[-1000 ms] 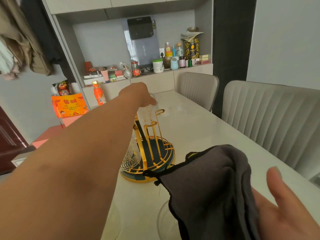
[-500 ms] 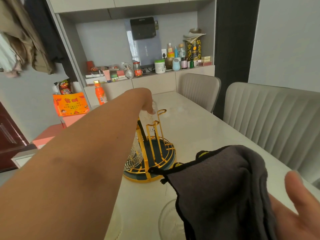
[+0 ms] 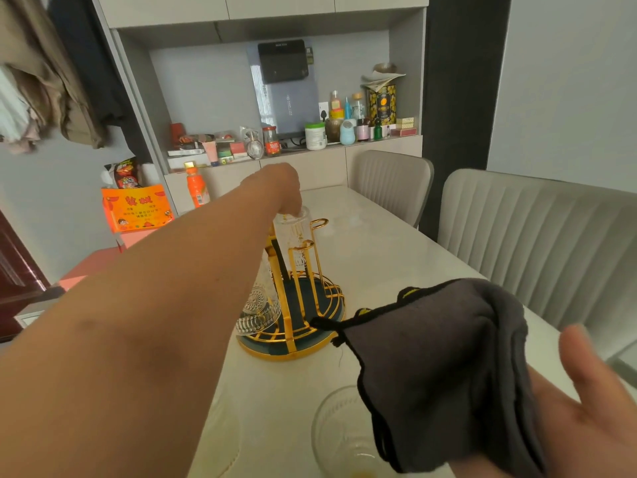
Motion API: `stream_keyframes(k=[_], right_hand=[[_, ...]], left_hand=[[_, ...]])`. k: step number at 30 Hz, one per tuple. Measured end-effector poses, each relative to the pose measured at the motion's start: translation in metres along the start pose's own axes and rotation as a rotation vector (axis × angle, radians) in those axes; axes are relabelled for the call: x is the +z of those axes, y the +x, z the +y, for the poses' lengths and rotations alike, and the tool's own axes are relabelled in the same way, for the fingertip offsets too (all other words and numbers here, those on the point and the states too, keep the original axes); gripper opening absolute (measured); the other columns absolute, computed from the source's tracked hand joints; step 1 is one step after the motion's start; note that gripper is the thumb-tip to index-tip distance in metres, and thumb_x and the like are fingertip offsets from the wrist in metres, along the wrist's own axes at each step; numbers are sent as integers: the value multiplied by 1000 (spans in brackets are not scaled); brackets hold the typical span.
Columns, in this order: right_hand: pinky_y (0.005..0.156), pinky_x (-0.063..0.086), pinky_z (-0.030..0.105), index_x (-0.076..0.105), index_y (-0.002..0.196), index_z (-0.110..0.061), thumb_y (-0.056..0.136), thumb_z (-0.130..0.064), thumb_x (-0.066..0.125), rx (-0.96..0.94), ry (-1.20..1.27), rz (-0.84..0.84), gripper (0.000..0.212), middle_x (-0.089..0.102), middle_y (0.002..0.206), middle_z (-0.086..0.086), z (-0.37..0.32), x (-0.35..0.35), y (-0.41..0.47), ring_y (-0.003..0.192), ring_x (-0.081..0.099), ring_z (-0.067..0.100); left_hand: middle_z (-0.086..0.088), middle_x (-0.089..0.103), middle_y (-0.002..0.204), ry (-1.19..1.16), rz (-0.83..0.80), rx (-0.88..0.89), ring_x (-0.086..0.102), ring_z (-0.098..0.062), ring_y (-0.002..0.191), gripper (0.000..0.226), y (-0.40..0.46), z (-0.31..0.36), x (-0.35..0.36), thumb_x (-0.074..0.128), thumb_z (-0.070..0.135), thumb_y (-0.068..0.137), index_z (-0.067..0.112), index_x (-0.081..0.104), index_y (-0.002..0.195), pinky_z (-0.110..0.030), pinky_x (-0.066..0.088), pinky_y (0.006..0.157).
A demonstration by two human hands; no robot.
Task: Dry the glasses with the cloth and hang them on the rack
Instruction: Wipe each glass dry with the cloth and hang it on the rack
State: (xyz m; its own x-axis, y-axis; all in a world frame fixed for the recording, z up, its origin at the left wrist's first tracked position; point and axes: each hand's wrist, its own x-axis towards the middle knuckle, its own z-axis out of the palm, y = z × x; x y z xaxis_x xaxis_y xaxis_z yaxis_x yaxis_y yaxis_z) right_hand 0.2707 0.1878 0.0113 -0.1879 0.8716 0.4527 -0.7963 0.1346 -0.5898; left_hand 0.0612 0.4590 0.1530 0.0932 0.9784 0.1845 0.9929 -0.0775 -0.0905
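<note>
Nearest the camera, the right hand [image 3: 586, 408] lies palm-up with its thumb raised and free, and a dark grey cloth [image 3: 441, 357] with a black stitched hem is draped over it; the fingers are hidden under the soft folds, so I cannot tell whether they are curled or straight. Just below the cloth, a clear round glass [image 3: 341, 432] stands on the pale, glossy stone tabletop [image 3: 396, 257], partly covered by the fabric. Farther out sits the rack [image 3: 303, 305], a round dark-green base ringed with gold wire and set with tall looped gold prongs. A clear glass with a ribbed, cut pattern [image 3: 256, 308] hangs inverted on its near-left side, rim down at the base. Above it the left arm stretches across, and the left hand [image 3: 279, 188] points its fingers downward, pinching the upturned bottom of a smooth plain glass [image 3: 296, 232] that sits upside down over one of the prongs. Beyond the table stand two padded, channel-stitched beige chairs [image 3: 517, 243] and a cluttered shelf [image 3: 293, 146] of bottles and jars.
</note>
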Motion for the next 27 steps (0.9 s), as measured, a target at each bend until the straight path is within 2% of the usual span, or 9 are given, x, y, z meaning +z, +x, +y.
stream_keyframes(k=[3, 5, 9, 12, 16, 20, 23, 25, 27], right_hand=[[115, -22, 38, -22, 135, -16, 95, -63, 4, -15, 100, -21, 67, -26, 145, 6, 3, 12, 1, 139, -26, 26], [113, -26, 38, -22, 136, -14, 96, -61, 1, -19, 140, 20, 66, -25, 146, 7, -1, 20, 1, 138, -28, 24], [112, -27, 39, -20, 138, -14, 97, -59, 0, -43, 162, 27, 65, -24, 148, 7, -3, 19, -6, 140, -30, 21], [113, -26, 37, -22, 137, -15, 97, -58, -2, -87, 142, 37, 62, -26, 146, 4, -7, 21, -14, 139, -31, 17], [113, -24, 35, -23, 136, -17, 97, -59, -3, -70, 148, 11, 61, -27, 144, 1, -5, 25, -31, 138, -30, 15], [112, -25, 33, -23, 135, -18, 96, -59, -6, -95, 147, -11, 59, -27, 143, 0, -7, 30, -50, 137, -30, 13], [114, -18, 31, -19, 136, -15, 95, -59, -10, -93, 161, 16, 61, -12, 150, -3, -16, 28, -63, 140, -24, 11], [114, -17, 31, -10, 144, -8, 95, -58, -9, -40, 210, -7, 70, 9, 158, 1, -21, 25, -70, 141, -19, 11], [112, -23, 30, 4, 150, -7, 97, -57, -7, -54, 222, 56, 74, 16, 158, 13, -26, 21, -77, 140, -23, 13]], left_hand=[[-3, 62, 112, -183, 190, -33, 59, -26, 108, 41, -23, -1, -17, 69, 29, 82, 13, 63, 120, -37, 50, 85], [0, 60, 101, -208, 313, -15, 61, -24, 104, 35, -45, -1, -25, 63, 30, 83, 13, 67, 113, -32, 45, 75], [-2, 66, 117, -370, 366, 27, 60, -21, 107, 35, -98, 6, -32, 63, 32, 88, 16, 65, 119, -31, 46, 80], [-1, 67, 116, -477, 345, 43, 61, -19, 105, 32, -142, 9, -31, 65, 33, 89, 16, 65, 116, -35, 52, 88], [3, 67, 111, -669, 252, 17, 62, -15, 100, 38, -199, 13, -21, 66, 47, 86, 21, 64, 114, -37, 54, 89], [8, 59, 128, -850, 7, 26, 57, -11, 114, 78, -251, 16, -2, 75, 57, 69, 25, 49, 136, -26, 49, 84], [9, 50, 142, -981, -236, 32, 48, -10, 127, 117, -283, 14, 28, 83, 61, 44, 28, 36, 145, -34, 44, 104], [9, 49, 143, -1073, -329, 20, 47, -10, 129, 125, -301, 15, 52, 91, 56, 40, 27, 33, 146, -36, 39, 110], [10, 50, 140, -1182, -361, -8, 48, -11, 128, 124, -316, 21, 75, 95, 45, 37, 26, 35, 144, -31, 39, 107]])
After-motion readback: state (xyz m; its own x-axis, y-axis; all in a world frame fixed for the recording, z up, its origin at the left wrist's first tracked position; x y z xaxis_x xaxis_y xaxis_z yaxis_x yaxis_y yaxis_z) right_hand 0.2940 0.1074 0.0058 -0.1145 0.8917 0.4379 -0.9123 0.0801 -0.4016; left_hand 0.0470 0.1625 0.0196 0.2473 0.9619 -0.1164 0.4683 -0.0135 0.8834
